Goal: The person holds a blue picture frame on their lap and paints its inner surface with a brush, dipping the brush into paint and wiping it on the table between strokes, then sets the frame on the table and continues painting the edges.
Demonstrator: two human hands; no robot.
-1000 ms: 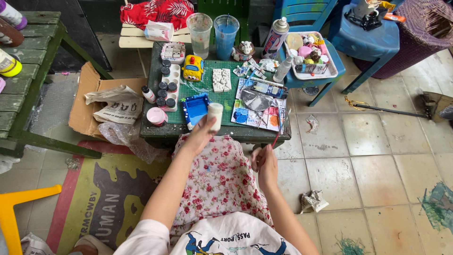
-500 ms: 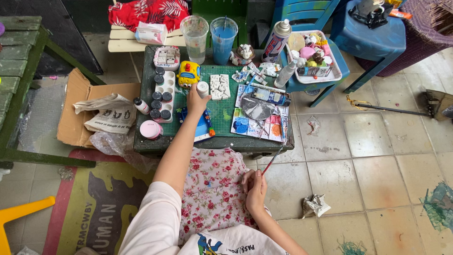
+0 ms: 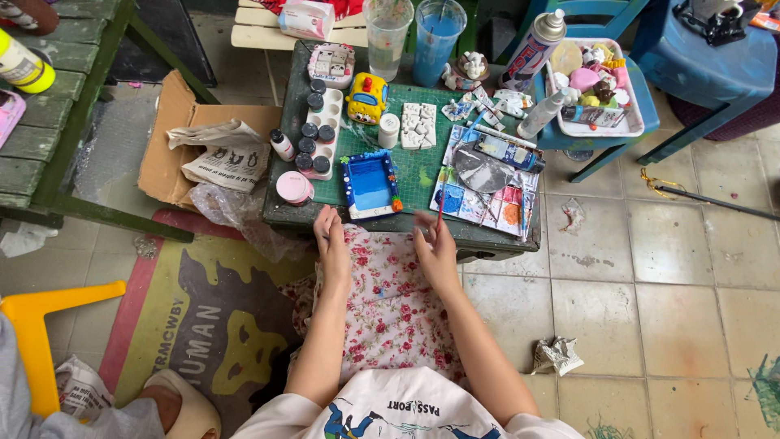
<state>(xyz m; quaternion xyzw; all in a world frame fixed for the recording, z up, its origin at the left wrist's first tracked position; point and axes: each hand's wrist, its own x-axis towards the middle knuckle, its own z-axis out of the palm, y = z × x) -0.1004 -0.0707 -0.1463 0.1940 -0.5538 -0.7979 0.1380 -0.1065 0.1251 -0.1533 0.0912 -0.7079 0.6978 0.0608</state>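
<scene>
My left hand [image 3: 331, 238] rests at the near edge of the small green table [image 3: 422, 167], fingers together and empty, just below a blue picture frame [image 3: 370, 184] with a white decorated rim. My right hand [image 3: 434, 241] holds a thin red-handled paintbrush [image 3: 441, 208], its tip pointing up towards the paint-smeared palette sheet [image 3: 486, 195]. A small white jar [image 3: 389, 130] stands on the mat beside a white tile mould [image 3: 419, 124]. My lap is covered by a floral cloth [image 3: 390, 305].
A paint-pot tray [image 3: 322, 132], pink pot [image 3: 292, 187], yellow toy car [image 3: 367, 97], two cups of water [image 3: 437, 39], spray can [image 3: 532, 49] and a tray of bits on a blue chair [image 3: 597, 89] surround the work. A cardboard box [image 3: 175, 154] sits left, green bench [image 3: 61, 114] further left.
My left hand has set the white jar down on the mat and pulled back to the table's near edge. My right hand has risen with the brush to the table edge.
</scene>
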